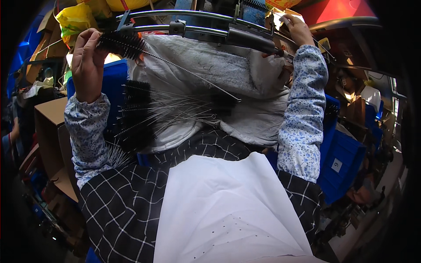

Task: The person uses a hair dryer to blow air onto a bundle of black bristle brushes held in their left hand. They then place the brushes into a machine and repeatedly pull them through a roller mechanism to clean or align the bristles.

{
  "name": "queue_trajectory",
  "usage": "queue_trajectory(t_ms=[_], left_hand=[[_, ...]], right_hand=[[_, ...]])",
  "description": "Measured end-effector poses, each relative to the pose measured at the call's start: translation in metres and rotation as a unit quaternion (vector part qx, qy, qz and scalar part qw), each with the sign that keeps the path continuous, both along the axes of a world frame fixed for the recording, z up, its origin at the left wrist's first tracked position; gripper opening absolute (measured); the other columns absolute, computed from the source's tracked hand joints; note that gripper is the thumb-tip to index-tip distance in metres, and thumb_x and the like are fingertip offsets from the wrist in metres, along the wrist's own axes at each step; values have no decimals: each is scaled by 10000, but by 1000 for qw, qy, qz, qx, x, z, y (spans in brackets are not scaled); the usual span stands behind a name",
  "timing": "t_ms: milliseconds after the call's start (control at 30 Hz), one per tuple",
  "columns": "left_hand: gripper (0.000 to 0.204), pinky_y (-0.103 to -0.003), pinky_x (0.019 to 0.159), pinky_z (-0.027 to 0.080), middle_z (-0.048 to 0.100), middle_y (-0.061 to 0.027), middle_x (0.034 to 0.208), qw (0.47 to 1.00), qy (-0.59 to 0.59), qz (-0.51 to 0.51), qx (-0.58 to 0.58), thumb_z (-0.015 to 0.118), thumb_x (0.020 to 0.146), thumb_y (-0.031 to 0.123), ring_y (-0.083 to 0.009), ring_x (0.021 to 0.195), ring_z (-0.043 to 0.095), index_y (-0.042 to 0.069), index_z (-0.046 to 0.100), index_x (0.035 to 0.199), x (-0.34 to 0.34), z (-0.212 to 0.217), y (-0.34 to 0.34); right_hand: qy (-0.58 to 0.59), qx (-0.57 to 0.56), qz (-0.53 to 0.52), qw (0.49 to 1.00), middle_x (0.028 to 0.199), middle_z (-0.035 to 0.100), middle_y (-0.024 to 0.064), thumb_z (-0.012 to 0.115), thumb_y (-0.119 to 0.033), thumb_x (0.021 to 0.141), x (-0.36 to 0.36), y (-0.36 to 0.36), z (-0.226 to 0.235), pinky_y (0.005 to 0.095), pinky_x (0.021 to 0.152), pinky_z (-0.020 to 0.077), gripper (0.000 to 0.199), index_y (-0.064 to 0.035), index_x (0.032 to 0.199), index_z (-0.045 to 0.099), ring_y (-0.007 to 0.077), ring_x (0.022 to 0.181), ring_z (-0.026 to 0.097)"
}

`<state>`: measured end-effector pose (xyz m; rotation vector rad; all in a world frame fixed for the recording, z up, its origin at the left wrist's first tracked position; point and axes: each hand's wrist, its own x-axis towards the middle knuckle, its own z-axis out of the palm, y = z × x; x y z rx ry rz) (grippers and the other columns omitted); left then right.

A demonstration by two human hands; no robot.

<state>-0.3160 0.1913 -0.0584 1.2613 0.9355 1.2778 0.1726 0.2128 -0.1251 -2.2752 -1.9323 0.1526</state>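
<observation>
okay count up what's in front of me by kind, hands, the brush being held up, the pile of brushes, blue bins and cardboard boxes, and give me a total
Hands: 2, left hand and right hand
Held black bottle brush: 1, in the left hand
Pile of brushes on the grey cloth: 1 pile; single brushes too tangled to count
Blue bins: at least 2
Cardboard boxes: at least 2
Total: at least 8

A black bottle brush [131,46] on a long twisted-wire stem is held tilted, bristles up-left, stem slanting down-right.
</observation>
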Motion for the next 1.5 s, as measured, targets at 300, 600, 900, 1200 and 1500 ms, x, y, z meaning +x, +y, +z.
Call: queue_trajectory(t_ms=[300, 600, 900, 1200, 1500], left_hand=[[167, -312, 791, 440, 459, -61, 943, 965, -64, -239, -87, 375, 893, 115, -148, 901, 507, 5, 391, 1017, 76, -25, -22], [266, -257, 623, 425, 522, -96, 822, 890, 436, -137, 4, 416, 888, 245, -146, 656, 515, 22, 393, 1030, 11, -40, -22], [190, -244, 541, 361, 437, -61, 608, 865, 483, -116, -67, 513, 836, 172, -105, 576, 413, -6, 473, 782, -52, -90, -41], [206, -320, 528, 373, 484, -145, 634, 843, 534, -28, 55, 424, 882, 198, -286, 567, 476, 7, 437, 806, -35, -77, -42], [238, -246, 746, 389, 559, -76, 824, 895, 396, 119, 168, 375, 907, 212, -139, 772, 507, 0, 475, 863, -42, -31, -20]], right_hand=[[328, -96, 286, 895, 970, 562, 176, 456, -269, 856, -115, -121, 61, 362, 738, 433, 389, 7, 1130, 453, 300, 821, 556], [103, 272, 27, 956, 805, 617, 79, 497, -203, 801, -134, -51, 1, 348, 655, 466, 221, -124, 981, 599, 255, 732, 571], [-111, 207, -36, 971, 831, 625, 13, 511, -237, 769, -99, -2, -27, 376, 755, 381, 238, -233, 982, 617, 202, 803, 531], [-86, 230, -22, 969, 792, 629, 12, 529, -237, 767, -97, -5, -28, 376, 756, 376, 217, -234, 960, 628, 198, 785, 534], [-56, 167, -24, 984, 889, 609, 7, 498, -260, 792, -90, 0, -31, 421, 803, 340, 266, -271, 1045, 579, 212, 914, 488]])
